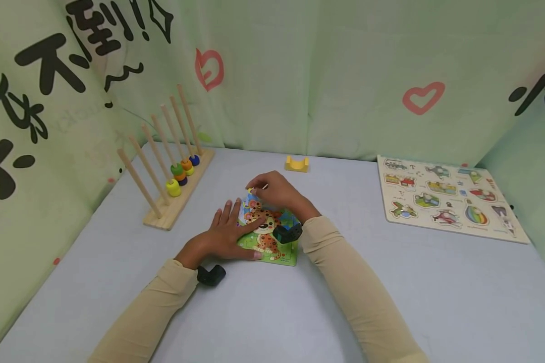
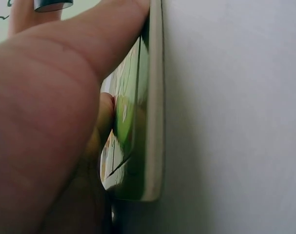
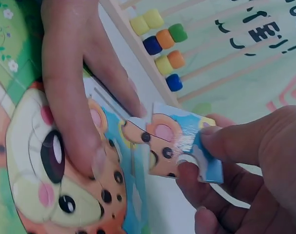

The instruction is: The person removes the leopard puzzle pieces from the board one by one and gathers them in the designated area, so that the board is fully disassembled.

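Observation:
A leopard jigsaw puzzle (image 1: 279,258) lies on the table, green along its near edge and blue at the top. My left hand (image 1: 227,236) rests flat on its left side, fingers spread and thumb along the near edge. In the left wrist view the thumb (image 2: 55,63) presses beside the puzzle's pale edge (image 2: 155,146). My right hand (image 1: 279,191) is over the far part of the puzzle. Between thumb and fingers it pinches a puzzle piece (image 3: 169,141) showing a spotted ear on blue, tilted above the board near the top corner.
A wooden bead rack (image 1: 165,214) with upright pegs and coloured beads stands to the left. Behind the puzzle sits a yellow curved block (image 1: 296,164). At the right lies a picture puzzle board (image 1: 422,187). A green curtain (image 1: 345,75) hangs along the table's far side.

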Tool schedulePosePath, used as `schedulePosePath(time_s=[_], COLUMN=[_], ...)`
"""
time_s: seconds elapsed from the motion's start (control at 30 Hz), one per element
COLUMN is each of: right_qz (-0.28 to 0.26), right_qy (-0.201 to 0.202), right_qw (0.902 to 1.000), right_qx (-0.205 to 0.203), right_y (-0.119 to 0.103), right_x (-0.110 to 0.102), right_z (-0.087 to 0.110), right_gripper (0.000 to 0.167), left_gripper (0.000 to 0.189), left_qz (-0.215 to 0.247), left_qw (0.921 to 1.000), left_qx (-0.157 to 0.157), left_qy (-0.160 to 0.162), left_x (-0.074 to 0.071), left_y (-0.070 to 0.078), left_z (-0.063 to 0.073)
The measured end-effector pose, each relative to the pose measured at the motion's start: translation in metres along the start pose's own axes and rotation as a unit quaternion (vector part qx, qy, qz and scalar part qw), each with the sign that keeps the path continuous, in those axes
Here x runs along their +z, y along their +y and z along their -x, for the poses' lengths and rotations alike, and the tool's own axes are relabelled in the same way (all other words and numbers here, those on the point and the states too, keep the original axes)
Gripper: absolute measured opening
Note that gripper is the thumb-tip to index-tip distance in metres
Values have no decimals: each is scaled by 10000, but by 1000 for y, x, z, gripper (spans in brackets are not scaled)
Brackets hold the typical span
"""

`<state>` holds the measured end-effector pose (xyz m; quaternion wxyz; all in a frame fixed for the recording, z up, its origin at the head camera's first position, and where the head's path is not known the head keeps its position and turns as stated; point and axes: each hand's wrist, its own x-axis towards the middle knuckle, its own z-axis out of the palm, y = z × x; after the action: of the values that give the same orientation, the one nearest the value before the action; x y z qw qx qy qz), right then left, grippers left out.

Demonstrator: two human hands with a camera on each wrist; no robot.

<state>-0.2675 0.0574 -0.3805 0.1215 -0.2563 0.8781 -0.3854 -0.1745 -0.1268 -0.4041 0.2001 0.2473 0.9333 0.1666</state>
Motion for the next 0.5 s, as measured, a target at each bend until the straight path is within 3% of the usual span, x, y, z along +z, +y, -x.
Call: schedulePosePath(time_s=[0.3,0.5], right_qz=[-371,-354], right_qy=[780,1012], right_qw=[9947,9898], right_qx=[550,943], right_y=[27,50], right_x=[-27,-48], right_z=[24,37], right_gripper=[24,21], left_gripper=[88,82], left_qz=[42,128], left_qw=[9997,9997], left_qx=[-169,-134], left_qy=[-146,-175], left_x=[3,4], left_y=[1,2], left_z=[-5,-5])
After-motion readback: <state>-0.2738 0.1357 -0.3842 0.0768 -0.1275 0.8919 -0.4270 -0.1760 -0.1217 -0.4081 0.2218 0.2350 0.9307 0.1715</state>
